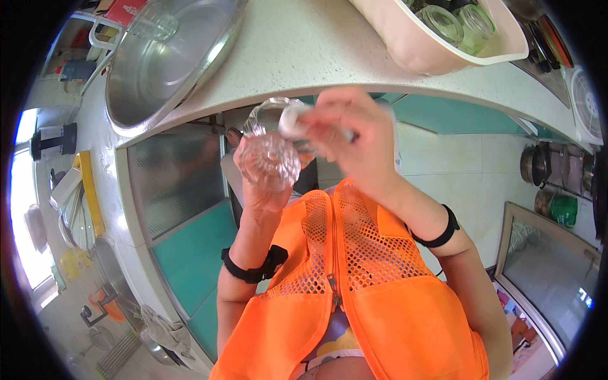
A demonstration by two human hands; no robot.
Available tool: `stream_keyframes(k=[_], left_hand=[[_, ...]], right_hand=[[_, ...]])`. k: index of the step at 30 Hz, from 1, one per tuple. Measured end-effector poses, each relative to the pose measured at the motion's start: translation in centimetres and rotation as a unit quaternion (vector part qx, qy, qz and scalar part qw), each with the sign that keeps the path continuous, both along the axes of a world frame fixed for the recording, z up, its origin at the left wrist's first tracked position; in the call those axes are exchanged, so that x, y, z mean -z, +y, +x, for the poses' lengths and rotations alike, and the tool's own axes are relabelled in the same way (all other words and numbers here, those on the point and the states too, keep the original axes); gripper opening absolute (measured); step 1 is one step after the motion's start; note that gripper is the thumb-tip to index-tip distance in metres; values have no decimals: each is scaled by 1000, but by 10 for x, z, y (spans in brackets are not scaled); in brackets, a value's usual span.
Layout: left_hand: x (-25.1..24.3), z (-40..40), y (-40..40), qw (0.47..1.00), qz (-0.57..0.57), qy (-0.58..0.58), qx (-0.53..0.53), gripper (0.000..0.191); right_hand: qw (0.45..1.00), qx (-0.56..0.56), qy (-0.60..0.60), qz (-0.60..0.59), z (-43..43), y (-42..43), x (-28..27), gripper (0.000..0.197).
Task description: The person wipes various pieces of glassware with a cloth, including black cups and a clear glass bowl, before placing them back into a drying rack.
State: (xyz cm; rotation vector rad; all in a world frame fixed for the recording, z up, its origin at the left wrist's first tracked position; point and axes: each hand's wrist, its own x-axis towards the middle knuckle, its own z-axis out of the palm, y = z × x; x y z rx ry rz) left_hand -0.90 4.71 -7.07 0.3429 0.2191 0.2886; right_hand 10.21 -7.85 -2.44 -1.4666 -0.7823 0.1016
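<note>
In front of the orange vest, my left hand (263,194) grips a clear, ribbed glass vessel (271,159) from below and behind. The glass is tilted and its rounded, patterned end faces me; whether it is a cup or a jar I cannot tell. My right hand (354,130), blurred, pinches a small white pad or wad (293,121) between thumb and fingers. The white piece overlaps the upper right side of the glass; actual contact is unclear. Both hands are just short of the counter's front edge.
On the pale counter (304,42) stand a steel basin (142,90) holding a clear glass (159,26), and a cream plastic tub (427,61) with glass jars (439,23). Leftward are plates in a rack (78,213), a faucet (99,308) and a cloth (164,330). A framed glass door (546,266) is rightward.
</note>
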Motion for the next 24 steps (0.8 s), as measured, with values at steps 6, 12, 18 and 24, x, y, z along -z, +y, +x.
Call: stream_keyframes(k=[6, 12, 18, 24], left_hand=[[-10, 6, -5, 996, -87, 30, -5, 48], [-2, 5, -2, 986, -159, 30, 32, 46], [-50, 37, -15, 975, -84, 165, -120, 35], [-30, 27, 2, 985, -168, 27, -31, 36]], right_hand=[[996, 0, -80, -38, 14, -5, 2, 18], [998, 1, 29, -53, 27, 2, 10, 12], [980, 69, -185, 27, 5, 21, 2, 19], [1000, 6, -6, -21, 15, -5, 18, 20]])
